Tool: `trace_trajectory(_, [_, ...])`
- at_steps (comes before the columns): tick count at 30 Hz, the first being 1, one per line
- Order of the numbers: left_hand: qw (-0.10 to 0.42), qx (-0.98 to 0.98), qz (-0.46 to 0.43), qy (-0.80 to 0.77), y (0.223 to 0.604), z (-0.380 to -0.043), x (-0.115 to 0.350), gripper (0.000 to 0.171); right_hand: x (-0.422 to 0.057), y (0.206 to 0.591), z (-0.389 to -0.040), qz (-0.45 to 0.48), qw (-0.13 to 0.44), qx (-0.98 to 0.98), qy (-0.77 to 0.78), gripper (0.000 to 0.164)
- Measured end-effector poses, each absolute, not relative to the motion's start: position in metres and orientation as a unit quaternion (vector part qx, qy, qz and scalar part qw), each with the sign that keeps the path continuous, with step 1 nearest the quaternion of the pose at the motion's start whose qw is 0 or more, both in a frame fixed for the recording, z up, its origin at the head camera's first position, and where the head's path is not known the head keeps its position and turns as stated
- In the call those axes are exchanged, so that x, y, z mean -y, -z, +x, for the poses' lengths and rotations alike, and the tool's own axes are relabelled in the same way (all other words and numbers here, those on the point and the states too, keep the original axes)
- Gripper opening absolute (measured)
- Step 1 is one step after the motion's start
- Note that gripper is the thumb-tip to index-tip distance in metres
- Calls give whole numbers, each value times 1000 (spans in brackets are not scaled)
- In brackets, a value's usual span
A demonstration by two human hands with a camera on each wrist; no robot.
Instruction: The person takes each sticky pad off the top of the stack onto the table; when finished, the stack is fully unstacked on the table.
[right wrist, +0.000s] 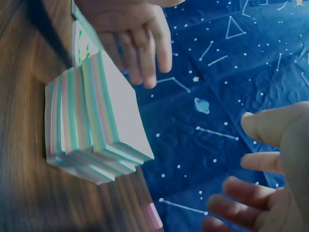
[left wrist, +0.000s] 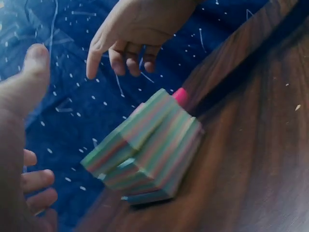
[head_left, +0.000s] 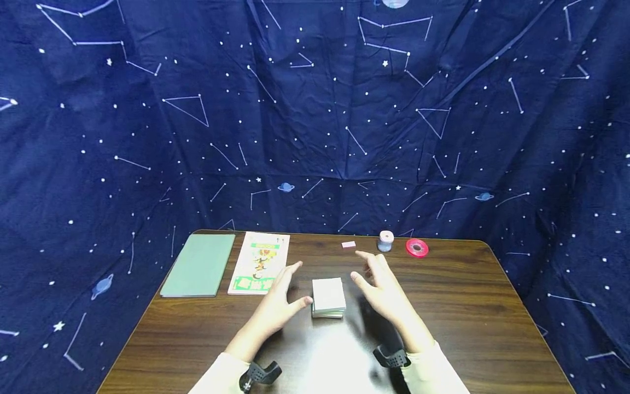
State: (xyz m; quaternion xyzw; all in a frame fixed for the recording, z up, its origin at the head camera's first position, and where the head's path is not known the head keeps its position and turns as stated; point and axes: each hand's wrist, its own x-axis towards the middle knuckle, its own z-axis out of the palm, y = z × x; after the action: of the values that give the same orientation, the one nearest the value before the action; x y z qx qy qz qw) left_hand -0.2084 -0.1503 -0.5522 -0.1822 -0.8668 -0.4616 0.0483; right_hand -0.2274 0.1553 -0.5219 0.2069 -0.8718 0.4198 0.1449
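Flanking paper stack (head_left: 328,295): L hand (head_left: 274,311) & R hand (head_left: 385,291), neither touching | fingers apart, holding 0 | prob. light, layers may slip; grip opp. sides, low

Two hands (head_left: 278,309) (head_left: 385,293), two books (head_left: 198,266) (head_left: 260,262); one paper stack (head_left: 328,295), cylinder (head_left: 386,241), disc (head_left: 410,248), pink block (head_left: 348,244)
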Motion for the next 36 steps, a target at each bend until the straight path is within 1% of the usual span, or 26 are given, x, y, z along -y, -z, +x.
trace_trajectory(3, [-4,822,-179,541,567,-209,144,78,-154,528,-228,191,117,870,-439,48])
trace_trajectory(5, [-28,795,-177,580,578,-209,140,76,-154,535,-229,179,87,868,-454,46])
trace_trajectory(7, [-40,776,-186,601,588,-206,138,80,-153,542,-229,169,50,864,-471,46])
trace_trajectory(10, [-54,759,-213,613,599,-204,139,95,-152,549,-229,165,-6,850,-500,46])
trace_trajectory(13, [-60,754,-233,611,603,-207,141,106,-151,551,-230,170,-41,836,-521,46])
trace_trajectory(15, [-65,764,-230,599,603,-209,141,108,-149,552,-231,176,-57,832,-523,47])
trace_trajectory(21, [-68,821,-202,530,601,-208,136,114,-143,557,-230,202,-72,831,-513,52])
trace_trajectory(24, [-61,847,-190,492,599,-206,132,115,-140,558,-230,216,-70,833,-504,55])
trace_trajectory(27, [-40,859,-191,474,598,-206,128,109,-138,560,-230,221,-66,834,-502,58])
trace_trajectory(30, [-22,861,-192,470,598,-206,126,100,-136,564,-231,216,-62,840,-493,61])
trace_trajectory(33, [-12,860,-195,471,600,-207,125,92,-134,568,-230,204,-65,843,-494,69])
trace_trajectory(36, [-14,863,-191,467,601,-206,126,88,-131,572,-229,195,-66,845,-493,76])
